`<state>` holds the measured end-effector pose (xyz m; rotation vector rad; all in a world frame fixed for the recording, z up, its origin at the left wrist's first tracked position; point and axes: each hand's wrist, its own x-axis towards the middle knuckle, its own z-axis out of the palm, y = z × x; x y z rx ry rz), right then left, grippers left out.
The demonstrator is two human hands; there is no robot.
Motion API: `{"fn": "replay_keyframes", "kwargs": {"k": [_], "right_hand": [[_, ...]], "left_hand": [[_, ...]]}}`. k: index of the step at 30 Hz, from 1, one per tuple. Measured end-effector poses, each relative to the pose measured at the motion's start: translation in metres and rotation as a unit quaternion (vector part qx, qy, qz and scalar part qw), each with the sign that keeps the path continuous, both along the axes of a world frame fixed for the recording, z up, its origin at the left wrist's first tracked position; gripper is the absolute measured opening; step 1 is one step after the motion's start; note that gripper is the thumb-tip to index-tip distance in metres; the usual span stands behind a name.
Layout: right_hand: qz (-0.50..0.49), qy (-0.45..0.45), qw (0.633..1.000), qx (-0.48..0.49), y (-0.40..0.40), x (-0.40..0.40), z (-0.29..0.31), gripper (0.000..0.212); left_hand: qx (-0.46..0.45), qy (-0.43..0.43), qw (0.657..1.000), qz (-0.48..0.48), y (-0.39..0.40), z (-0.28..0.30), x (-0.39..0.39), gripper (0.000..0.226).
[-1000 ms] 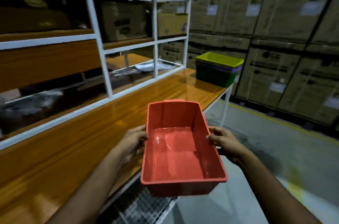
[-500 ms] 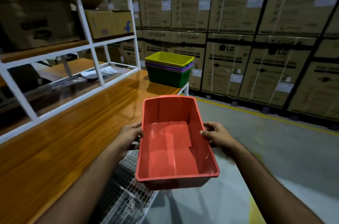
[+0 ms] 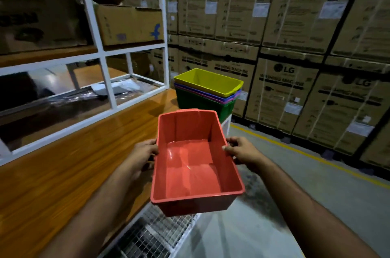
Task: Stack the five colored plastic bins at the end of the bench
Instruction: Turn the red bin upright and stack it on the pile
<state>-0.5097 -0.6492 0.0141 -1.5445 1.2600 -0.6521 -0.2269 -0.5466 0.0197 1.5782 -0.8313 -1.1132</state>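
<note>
Four nested plastic bins (image 3: 207, 92), yellow on top, stand at the counter's (image 3: 63, 173) far end. Both hands, left (image 3: 144, 151) and right (image 3: 242, 151), clasp the empty red plastic bin (image 3: 195, 164) mid-air just short of them; I judge it must next drop squarely into the yellow one.

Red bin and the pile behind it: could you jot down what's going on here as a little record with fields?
held item: red bin, empty, open side up
left hand: grips the bin's left rim
right hand: grips the bin's right rim
stack: nested bins at the bench's far end; yellow bin on top, purple and pink rims below, green bin at the bottom
bench: wooden top, white shelf frame on it
background: stacked cardboard cartons
status: red bin not yet on the stack
</note>
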Motion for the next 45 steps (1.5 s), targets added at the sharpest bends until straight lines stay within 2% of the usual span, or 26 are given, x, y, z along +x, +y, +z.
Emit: {"fn": "replay_keyframes", "kwargs": {"k": [8,10,12,14,15,17,18,22,25,26,29,34,39,45], "right_hand": [[0.084,0.011,0.996,0.003,-0.069,0.069,-0.014,0.02],[0.105,0.025,0.994,-0.007,-0.082,0.079,-0.014,0.016],[0.134,0.052,0.989,-0.032,-0.099,0.087,-0.015,0.016],[0.163,0.099,0.979,-0.069,-0.115,0.093,-0.015,0.015],[0.179,0.123,0.972,-0.09,-0.121,0.097,-0.014,0.014],[0.213,0.17,0.953,-0.131,-0.129,0.104,-0.01,0.019],[0.233,0.191,0.941,-0.154,-0.131,0.108,-0.006,0.024],[0.296,0.259,0.891,-0.228,-0.14,0.122,0.004,0.033],[0.332,0.261,0.868,-0.262,-0.146,0.128,0.006,0.033],[0.341,0.254,0.866,-0.265,-0.148,0.13,0.006,0.032],[0.339,0.23,0.869,-0.279,-0.152,0.135,0.003,0.028],[0.273,0.194,0.866,-0.372,-0.162,0.136,0.005,0.029],[0.225,0.228,0.849,-0.421,-0.17,0.126,0.009,0.033],[0.142,0.24,0.836,-0.472,-0.161,0.107,-0.001,0.036]], "left_hand": [[0.028,-0.002,0.998,0.064,-0.029,-0.013,0.05,0.04],[0.042,-0.036,0.993,0.103,-0.036,-0.018,0.057,0.028],[0.066,-0.133,0.978,0.148,-0.045,-0.02,0.06,0.017],[0.106,-0.306,0.929,0.181,-0.05,-0.016,0.059,0.019],[0.108,-0.405,0.888,0.189,-0.053,-0.015,0.056,0.032],[0.051,-0.555,0.814,0.162,-0.061,-0.013,0.047,0.049],[0.017,-0.601,0.789,0.127,-0.068,-0.011,0.041,0.052],[-0.05,-0.665,0.743,-0.057,-0.103,-0.011,0.023,0.058],[-0.056,-0.71,0.688,-0.143,-0.125,-0.013,0.017,0.056],[-0.048,-0.716,0.678,-0.157,-0.129,-0.013,0.016,0.05],[0.002,-0.721,0.674,-0.16,-0.133,-0.009,0.019,0.03],[0.033,-0.722,0.683,-0.105,-0.134,-0.013,0.024,0.027],[0.084,-0.667,0.739,-0.051,-0.128,-0.02,0.04,0.028],[0.127,-0.626,0.769,0.008,-0.124,-0.024,0.052,0.025]]}}
